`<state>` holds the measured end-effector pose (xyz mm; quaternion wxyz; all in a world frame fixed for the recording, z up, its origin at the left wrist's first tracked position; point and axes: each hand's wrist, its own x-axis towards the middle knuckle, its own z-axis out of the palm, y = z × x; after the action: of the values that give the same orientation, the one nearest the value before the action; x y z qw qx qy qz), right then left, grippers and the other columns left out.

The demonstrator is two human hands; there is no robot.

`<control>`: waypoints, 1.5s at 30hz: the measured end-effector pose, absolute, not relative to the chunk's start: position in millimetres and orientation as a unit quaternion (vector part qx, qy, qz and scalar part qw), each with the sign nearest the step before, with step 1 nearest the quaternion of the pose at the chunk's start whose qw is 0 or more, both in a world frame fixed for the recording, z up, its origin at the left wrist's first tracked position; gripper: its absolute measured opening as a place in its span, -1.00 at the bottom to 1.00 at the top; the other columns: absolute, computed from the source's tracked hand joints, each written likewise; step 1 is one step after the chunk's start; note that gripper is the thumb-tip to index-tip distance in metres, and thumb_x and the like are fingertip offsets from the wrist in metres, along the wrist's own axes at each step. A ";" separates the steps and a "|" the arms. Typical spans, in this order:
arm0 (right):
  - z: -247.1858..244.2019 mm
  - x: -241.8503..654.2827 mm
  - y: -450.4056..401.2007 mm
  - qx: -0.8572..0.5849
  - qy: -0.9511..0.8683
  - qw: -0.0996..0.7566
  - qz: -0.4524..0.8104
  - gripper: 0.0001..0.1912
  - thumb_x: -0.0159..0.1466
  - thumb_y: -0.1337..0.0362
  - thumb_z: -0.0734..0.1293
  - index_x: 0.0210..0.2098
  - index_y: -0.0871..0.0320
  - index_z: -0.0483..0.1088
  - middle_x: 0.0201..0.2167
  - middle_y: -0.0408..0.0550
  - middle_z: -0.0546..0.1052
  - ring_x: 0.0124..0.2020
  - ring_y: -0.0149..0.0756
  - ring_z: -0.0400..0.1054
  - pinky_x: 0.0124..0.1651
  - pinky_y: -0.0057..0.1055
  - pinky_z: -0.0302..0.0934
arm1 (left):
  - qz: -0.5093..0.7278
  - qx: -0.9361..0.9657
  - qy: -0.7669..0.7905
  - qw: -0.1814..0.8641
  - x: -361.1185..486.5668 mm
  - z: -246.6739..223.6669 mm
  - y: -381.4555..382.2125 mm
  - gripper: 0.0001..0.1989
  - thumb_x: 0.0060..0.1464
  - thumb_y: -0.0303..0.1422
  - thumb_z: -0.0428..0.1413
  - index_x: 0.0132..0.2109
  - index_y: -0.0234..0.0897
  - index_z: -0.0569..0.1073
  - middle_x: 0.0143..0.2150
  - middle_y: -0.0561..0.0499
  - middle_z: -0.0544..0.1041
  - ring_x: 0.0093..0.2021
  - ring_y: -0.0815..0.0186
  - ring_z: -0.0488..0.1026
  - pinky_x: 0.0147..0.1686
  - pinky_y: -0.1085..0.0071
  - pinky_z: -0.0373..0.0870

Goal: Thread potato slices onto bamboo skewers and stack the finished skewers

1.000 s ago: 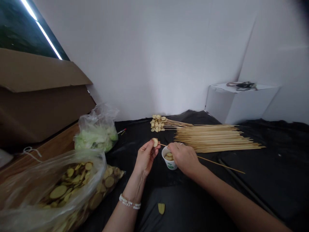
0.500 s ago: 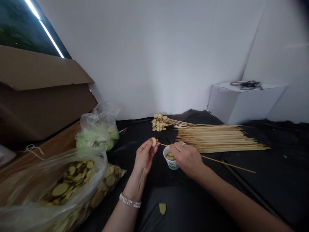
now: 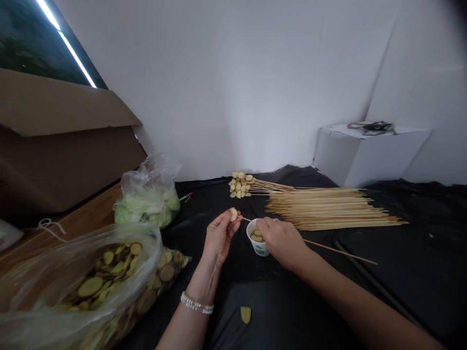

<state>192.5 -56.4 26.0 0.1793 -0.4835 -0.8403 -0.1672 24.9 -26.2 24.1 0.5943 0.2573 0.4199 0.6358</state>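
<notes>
Potato slice (image 3: pixel 233 214) sits pinched between the fingertips of the left hand (image 3: pixel 219 238), right at the tip of a bamboo skewer (image 3: pixel 339 250) gripped by the right hand (image 3: pixel 280 241), just beside a paper cup (image 3: pixel 257 248) of more slices; a bundle of skewers (image 3: pixel 328 209) with threaded slices (image 3: pixel 239 184) lies beyond on black sheeting (image 3: pixel 310 291)

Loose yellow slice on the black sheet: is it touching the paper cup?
Apart. The head view shows the loose yellow slice lying on the black sheet, with bare sheet between it and the paper cup.
</notes>
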 end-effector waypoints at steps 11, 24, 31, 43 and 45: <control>19.6 195.1 -51.8 -0.447 -0.810 0.318 -0.210 -0.82 0.24 0.47 0.20 -0.37 0.17 0.42 -0.48 -0.10 0.40 -0.40 -0.33 0.22 -0.39 -0.40 -0.05 | 0.635 0.256 0.415 0.600 24.1 27.5 -27.1 -0.89 0.08 -0.52 0.11 -0.28 -0.44 0.54 -0.28 -0.19 0.60 -0.36 0.35 0.56 -0.35 0.53 0.51; 24.7 191.9 -56.6 -0.403 -0.805 0.320 -0.296 -0.81 0.27 0.45 0.20 -0.42 0.19 0.38 -0.50 -0.08 0.37 -0.39 -0.29 0.16 -0.37 -0.36 -0.08 | 0.639 0.252 0.431 0.585 25.6 25.8 -26.6 -0.90 0.06 -0.53 0.12 -0.28 -0.46 0.54 -0.31 -0.19 0.61 -0.37 0.33 0.57 -0.38 0.53 0.51; 23.2 188.8 -61.6 -0.471 -0.810 0.258 -0.234 -0.88 0.22 0.47 0.23 -0.38 0.19 0.37 -0.51 -0.07 0.40 -0.47 -0.32 0.21 -0.49 -0.38 -0.15 | 0.637 0.254 0.432 0.586 27.8 28.1 -28.2 -0.88 0.08 -0.53 0.10 -0.29 -0.47 0.54 -0.32 -0.18 0.61 -0.38 0.33 0.57 -0.39 0.54 0.51; 20.8 190.6 -54.6 -0.422 -0.807 0.333 -0.245 -0.82 0.22 0.48 0.21 -0.47 0.17 0.35 -0.51 -0.08 0.37 -0.39 -0.28 0.19 -0.33 -0.37 -0.06 | 0.626 0.267 0.426 0.596 30.4 22.6 -27.9 -0.88 0.06 -0.50 0.13 -0.26 -0.46 0.55 -0.29 -0.19 0.61 -0.36 0.33 0.57 -0.37 0.53 0.51; 20.7 190.0 -55.9 -0.429 -0.803 0.328 -0.253 -0.82 0.22 0.48 0.21 -0.46 0.17 0.35 -0.52 -0.08 0.37 -0.40 -0.28 0.19 -0.36 -0.37 -0.07 | 0.626 0.267 0.427 0.595 30.5 22.0 -27.7 -0.88 0.06 -0.50 0.13 -0.26 -0.45 0.55 -0.29 -0.19 0.61 -0.37 0.33 0.56 -0.37 0.53 0.51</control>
<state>190.0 -55.9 20.7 0.3275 -0.4291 -0.8028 -0.2531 30.5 -27.7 22.0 0.5953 0.2671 0.4270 0.6261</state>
